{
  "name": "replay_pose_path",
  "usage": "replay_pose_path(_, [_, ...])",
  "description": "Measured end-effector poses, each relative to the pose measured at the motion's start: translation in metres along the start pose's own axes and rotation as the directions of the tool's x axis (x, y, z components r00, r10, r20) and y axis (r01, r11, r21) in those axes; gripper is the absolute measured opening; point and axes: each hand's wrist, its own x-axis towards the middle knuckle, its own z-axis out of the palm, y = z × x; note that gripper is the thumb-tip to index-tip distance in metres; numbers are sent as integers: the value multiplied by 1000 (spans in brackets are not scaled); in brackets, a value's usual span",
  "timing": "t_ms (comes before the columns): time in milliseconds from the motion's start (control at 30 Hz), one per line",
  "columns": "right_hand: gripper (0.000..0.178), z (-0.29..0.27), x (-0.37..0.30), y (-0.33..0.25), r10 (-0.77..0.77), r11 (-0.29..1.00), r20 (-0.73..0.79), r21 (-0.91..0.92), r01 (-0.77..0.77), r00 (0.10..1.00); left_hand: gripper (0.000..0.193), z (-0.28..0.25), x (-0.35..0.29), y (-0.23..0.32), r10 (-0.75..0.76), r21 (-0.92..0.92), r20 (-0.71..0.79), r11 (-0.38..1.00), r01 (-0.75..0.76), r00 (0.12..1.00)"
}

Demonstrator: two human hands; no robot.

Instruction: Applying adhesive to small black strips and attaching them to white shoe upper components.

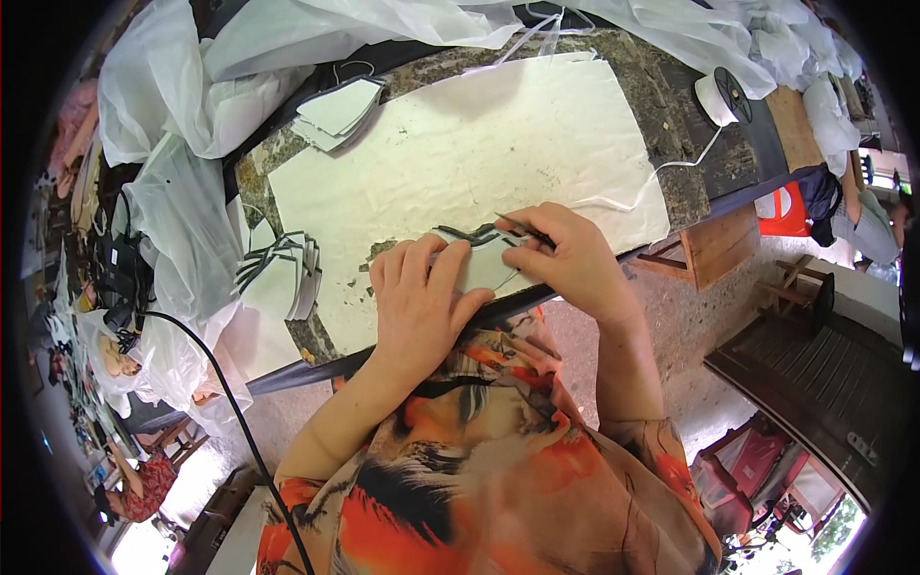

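Observation:
A small white piece with dark edging lies near the front edge of the work surface, partly under my fingers. My left hand holds it down, its index finger on top and its thumb at the near edge. My right hand is closed in a pinch at the piece's right side. A thin dark pointed tool sticks out of those fingers; its kind is hard to make out. Beneath the piece is a stained white sheet.
Stacked dark-edged pieces lie on the left, and another stack at the far left. A spool of white tape stands at the far right, its tape trailing inward. Translucent plastic sheeting borders the back. A black cable crosses the left.

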Motion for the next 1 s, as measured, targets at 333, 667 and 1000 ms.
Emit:
replay_pose_path(333, [22,10,-2,4,-63,995,-75,-79,57,995,64,-3,7,-6,-16,-79,47,997,20,999])
replay_pose_path(667, [14,6,-2,-6,-155,950,69,-262,168,985,66,-10,18,-4,-84,-106,157,989,102,984])
replay_pose_path(1000, [22,2,0,-8,-117,975,6,-189,116,993,66,-11,19,-5,-82,-84,164,992,96,983])
